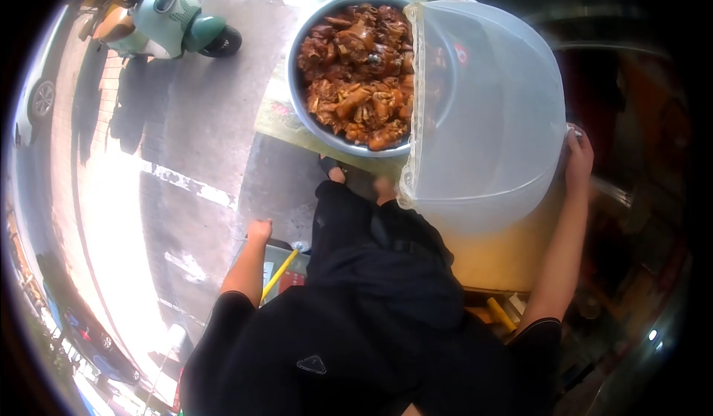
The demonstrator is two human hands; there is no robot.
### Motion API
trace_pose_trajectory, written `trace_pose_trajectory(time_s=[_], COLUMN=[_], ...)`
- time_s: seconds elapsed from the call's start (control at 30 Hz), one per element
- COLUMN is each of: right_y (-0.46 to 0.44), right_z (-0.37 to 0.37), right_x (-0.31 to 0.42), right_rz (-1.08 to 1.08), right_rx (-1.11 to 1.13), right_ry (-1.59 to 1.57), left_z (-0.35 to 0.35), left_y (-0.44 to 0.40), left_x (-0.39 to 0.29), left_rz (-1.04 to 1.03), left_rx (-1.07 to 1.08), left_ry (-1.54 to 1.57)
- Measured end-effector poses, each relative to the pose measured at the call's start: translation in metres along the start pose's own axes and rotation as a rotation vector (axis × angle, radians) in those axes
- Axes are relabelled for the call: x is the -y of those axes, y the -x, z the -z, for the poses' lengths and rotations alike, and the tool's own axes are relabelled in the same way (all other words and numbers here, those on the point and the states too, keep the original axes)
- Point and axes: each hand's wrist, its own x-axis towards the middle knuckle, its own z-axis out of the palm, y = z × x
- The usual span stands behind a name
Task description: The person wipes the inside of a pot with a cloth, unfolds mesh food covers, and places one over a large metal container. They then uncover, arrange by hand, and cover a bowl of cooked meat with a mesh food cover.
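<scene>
A large round metal basin [295, 82] holds a heap of glossy brown cooked meat pieces [356, 67]. A translucent white cover [490, 112] with a gathered, frilled edge lies over the basin's right part and reaches beyond it. My right hand [579, 149] is closed on the cover's right edge, its fingers pinching a small white bit there. On the left, away from the basin, my left hand [259, 230] is curled beside the edge of a grey-green surface; what it holds, if anything, is too small to make out.
A yellow-brown board [497, 256] extends below the cover. A yellow stick [281, 273] slants near my left forearm. On the road at upper left stands a green scooter [178, 26]. A parked car [33, 108] shows at the far left.
</scene>
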Motion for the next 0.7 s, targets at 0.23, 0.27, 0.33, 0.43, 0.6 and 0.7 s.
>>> trace_pose_trajectory(time_s=[0.23, 0.27, 0.33, 0.43, 0.6, 0.7], right_y=[-0.034, -0.039, -0.049, -0.056, -0.063, -0.069], right_z=[-0.041, -0.044, -0.048, -0.052, -0.063, -0.067], right_x=[0.013, 0.012, 0.012, 0.015, 0.027, 0.031], right_rz=[-0.022, -0.043, -0.054, -0.071, -0.086, -0.098], right_rx=[0.052, 0.07, 0.098, 0.128, 0.145, 0.155], right_ry=[-0.064, -0.108, -0.133, -0.157, -0.138, -0.097], left_z=[-0.106, -0.11, -0.12, -0.128, -0.135, -0.13], left_y=[0.039, 0.046, 0.061, 0.081, 0.103, 0.112], left_x=[0.107, 0.108, 0.108, 0.113, 0.111, 0.111], left_rz=[0.164, 0.163, 0.26, 0.259, 0.375, 0.398], left_rx=[0.263, 0.271, 0.248, 0.322, 0.384, 0.434], left_ry=[0.538, 0.541, 0.688, 0.719, 0.8, 0.771])
